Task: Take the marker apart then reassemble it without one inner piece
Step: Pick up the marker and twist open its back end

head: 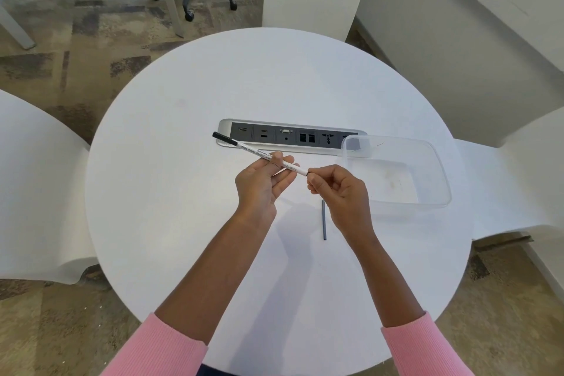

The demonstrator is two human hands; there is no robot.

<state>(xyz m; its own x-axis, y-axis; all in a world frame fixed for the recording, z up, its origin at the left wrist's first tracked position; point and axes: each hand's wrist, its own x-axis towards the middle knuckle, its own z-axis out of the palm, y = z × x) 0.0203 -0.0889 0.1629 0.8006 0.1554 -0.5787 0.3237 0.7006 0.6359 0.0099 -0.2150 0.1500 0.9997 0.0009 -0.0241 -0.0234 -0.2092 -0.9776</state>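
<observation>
The ink core point(323, 220) already lies left out on the counter point(183, 192), so reassembly looks nearly done: the left hand point(262, 183) grips the capped white marker point(262, 156) mid-barrel above it while the right hand point(335, 189) pinches something small, likely the plug, at its tail end

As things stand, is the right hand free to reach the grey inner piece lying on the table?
Probably not yet: the right hand is pinching the marker at its end. The inner piece lies uncovered just beneath its wrist.
</observation>
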